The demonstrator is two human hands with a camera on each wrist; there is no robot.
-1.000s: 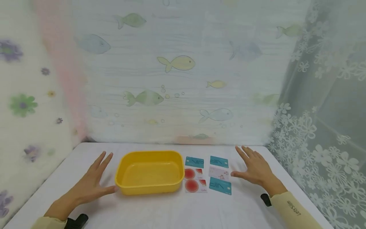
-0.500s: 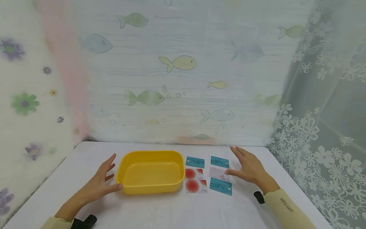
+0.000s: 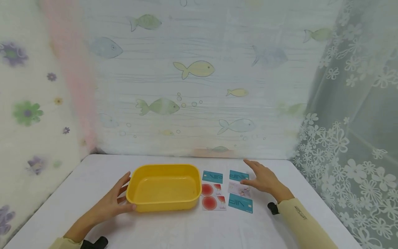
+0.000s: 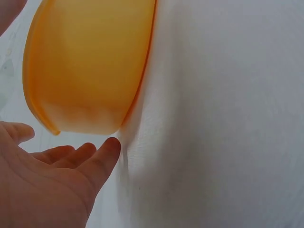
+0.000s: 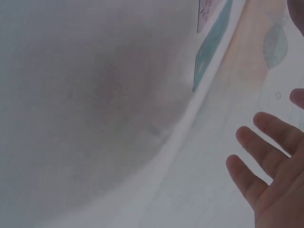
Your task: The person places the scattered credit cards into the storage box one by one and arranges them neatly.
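Watching left hand (image 3: 107, 206) come closer to yellow tub (image 3: 164, 206) near back edge of table (image 3: 183, 231); fingers spread, gripping nothing, contact unclear to me. Six cards (image 3: 240, 203) lie right of tub. Right hand (image 3: 263, 179) shifted inward, fingers apart, empty: work seems barely begun.

One basin (image 3: 164, 205), six cards (image 3: 240, 203)

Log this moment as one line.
left hand: beside yellow tub, contact unclear | right hand: near right card column, holding nothing | cards: six, two columns, right of tub
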